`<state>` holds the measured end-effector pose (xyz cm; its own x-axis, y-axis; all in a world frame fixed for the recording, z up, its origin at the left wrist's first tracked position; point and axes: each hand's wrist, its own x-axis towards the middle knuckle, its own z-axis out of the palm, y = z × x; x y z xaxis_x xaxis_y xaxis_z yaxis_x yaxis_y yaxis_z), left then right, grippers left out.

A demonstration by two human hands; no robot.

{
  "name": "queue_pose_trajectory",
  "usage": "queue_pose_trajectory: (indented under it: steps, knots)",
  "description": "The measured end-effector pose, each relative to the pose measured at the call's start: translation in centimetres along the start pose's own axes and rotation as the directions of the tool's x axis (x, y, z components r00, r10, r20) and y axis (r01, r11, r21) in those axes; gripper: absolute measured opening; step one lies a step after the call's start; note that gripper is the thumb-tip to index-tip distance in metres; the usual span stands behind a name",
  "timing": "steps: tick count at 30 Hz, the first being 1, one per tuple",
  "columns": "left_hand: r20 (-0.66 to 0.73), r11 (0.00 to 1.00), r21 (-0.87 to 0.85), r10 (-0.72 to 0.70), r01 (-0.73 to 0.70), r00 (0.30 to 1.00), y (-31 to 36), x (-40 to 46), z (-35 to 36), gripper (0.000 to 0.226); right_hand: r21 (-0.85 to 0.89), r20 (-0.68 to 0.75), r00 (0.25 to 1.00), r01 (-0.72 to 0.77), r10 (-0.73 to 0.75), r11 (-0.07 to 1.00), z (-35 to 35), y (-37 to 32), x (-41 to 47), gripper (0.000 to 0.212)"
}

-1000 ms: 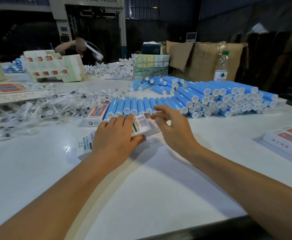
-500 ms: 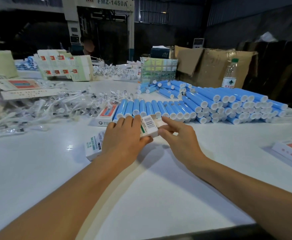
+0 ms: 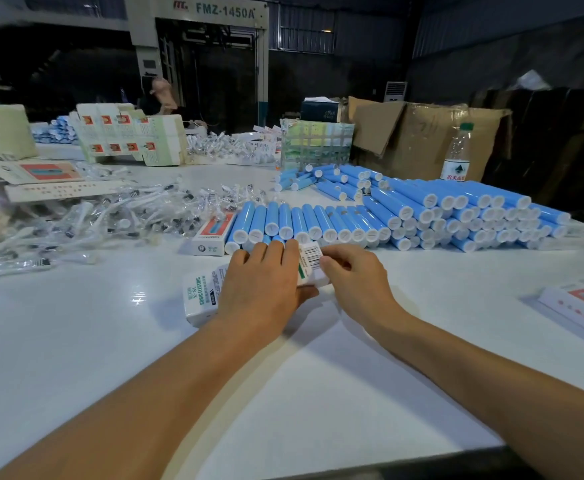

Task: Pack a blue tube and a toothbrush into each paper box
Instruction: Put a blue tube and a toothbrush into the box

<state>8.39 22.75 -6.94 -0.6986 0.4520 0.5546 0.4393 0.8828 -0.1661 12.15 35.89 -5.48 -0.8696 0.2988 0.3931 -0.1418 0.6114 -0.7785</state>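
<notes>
Right hand moved in from hovering apart to the end of the paper box beside the left hand, fingers now curled and touching its barcode end, previously outstretched above it

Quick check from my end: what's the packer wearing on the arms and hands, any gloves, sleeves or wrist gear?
Nothing visible. The left hand and right hand are bare, no gloves, rings or watch. Both forearms are uncovered up to the frame edge; no sleeve shows.
</notes>
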Motion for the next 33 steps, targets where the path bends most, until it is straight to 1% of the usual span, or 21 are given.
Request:
queue_pose_trajectory:
  steps: [3,7,11,12,13,14,15,16,17,18,19,20,22,24,25,26,27,28,29,31,33]
  knots:
    - [-0.006,1.0,0.018,0.02,-0.019,1.0,0.3,-0.3,0.0,0.07,-0.043,-0.018,0.999,0.026,-0.027,0.999,0.2,0.2,-0.1,0.036]
    - [-0.041,0.999,-0.018,0.039,-0.04,0.998,0.7,-0.5,-0.1,0.067,-0.128,-0.01,0.999,0.051,-0.053,0.99,0.5,0.7,0.0,0.026]
    - [-0.055,0.998,-0.061,-0.02,0.016,0.998,0.4,-0.4,-0.6,0.071,-0.24,0.005,0.993,0.12,-0.122,0.963,0.0,1.0,0.3,0.017]
    - [-0.06,0.996,-0.077,-0.04,0.036,0.997,0.3,-0.3,-0.5,0.073,-0.201,-0.055,0.991,0.108,-0.121,0.974,-0.3,1.1,0.5,0.022]
    - [-0.069,0.994,-0.097,-0.064,0.058,0.996,0.2,-0.2,-0.5,0.073,-0.104,-0.126,0.987,0.084,-0.096,0.991,-0.6,1.1,0.6,0.036]
    - [-0.073,0.991,-0.114,-0.084,0.076,0.994,0.1,-0.1,-0.6,0.073,0.051,-0.175,0.984,0.033,-0.023,0.998,-0.7,1.1,0.7,0.052]
    - [-0.077,0.988,-0.126,-0.096,0.086,0.992,0.0,-0.1,-0.7,0.073,0.248,-0.158,0.982,-0.059,0.1,0.967,-0.9,1.0,1.0,0.064]
    - [-0.083,0.987,-0.131,-0.101,0.089,0.991,0.0,0.0,-0.7,0.074,0.469,-0.055,0.971,-0.182,0.234,0.864,-1.0,0.9,1.1,0.071]
    - [-0.084,0.988,-0.129,-0.095,0.084,0.992,0.0,-0.1,-0.7,0.074,0.659,0.137,0.936,-0.33,0.323,0.676,-0.9,0.8,1.2,0.072]
    - [-0.082,0.991,-0.118,-0.078,0.068,0.994,0.1,-0.1,-0.7,0.073,0.746,0.339,0.876,-0.472,0.342,0.47,-0.8,0.7,1.3,0.066]
    - [-0.078,0.993,-0.105,-0.054,0.045,0.996,0.3,-0.2,-0.5,0.07,0.761,0.456,0.831,-0.55,0.318,0.344,-0.6,0.7,1.2,0.054]
    - [-0.075,0.995,-0.098,-0.027,0.019,0.997,0.4,-0.3,-0.4,0.067,0.761,0.5,0.823,-0.566,0.268,0.317,-0.4,0.8,1.2,0.04]
    - [-0.072,0.994,-0.107,-0.001,-0.006,0.997,0.7,-0.3,-0.3,0.064,0.773,0.431,0.871,-0.491,0.236,0.401,0.3,1.0,1.2,0.017]
    - [-0.058,0.993,-0.116,-0.014,0.007,0.998,1.0,-0.4,-0.6,0.066,0.734,0.282,0.935,-0.355,0.215,0.579,0.8,1.3,1.0,0.009]
    - [-0.051,0.994,-0.113,-0.008,0.002,0.999,1.1,-0.4,-0.8,0.066,0.634,0.197,0.962,-0.271,0.187,0.724,1.1,1.5,0.8,0.009]
    - [-0.047,0.995,-0.097,0.013,-0.018,0.999,1.2,-0.5,-0.9,0.067,0.459,0.121,0.983,-0.178,0.138,0.87,1.3,1.5,0.5,0.01]
    - [-0.052,0.996,-0.077,0.038,-0.042,0.998,1.3,-0.6,-0.9,0.066,0.267,0.089,0.993,-0.095,0.073,0.959,1.5,1.5,0.1,0.013]
    - [-0.069,0.997,-0.054,0.057,-0.061,0.996,1.4,-0.8,-1.0,0.063,0.127,0.08,0.997,-0.032,0.022,0.991,1.7,1.7,-0.2,0.016]
    - [-0.09,0.997,-0.036,0.063,-0.067,0.994,1.4,-0.9,-1.1,0.058,0.066,0.08,0.997,0.004,-0.009,0.998,1.8,1.7,-0.5,0.017]
    - [-0.124,0.997,-0.035,0.06,-0.065,0.99,1.5,-1.0,-1.2,0.05,0.021,0.072,0.996,0.044,-0.046,0.999,1.9,1.6,-0.7,0.015]
    - [-0.128,0.997,-0.047,0.052,-0.058,0.99,1.5,-1.1,-1.3,0.053,-0.013,0.071,0.995,0.069,-0.068,0.998,2.0,1.7,-0.7,0.011]
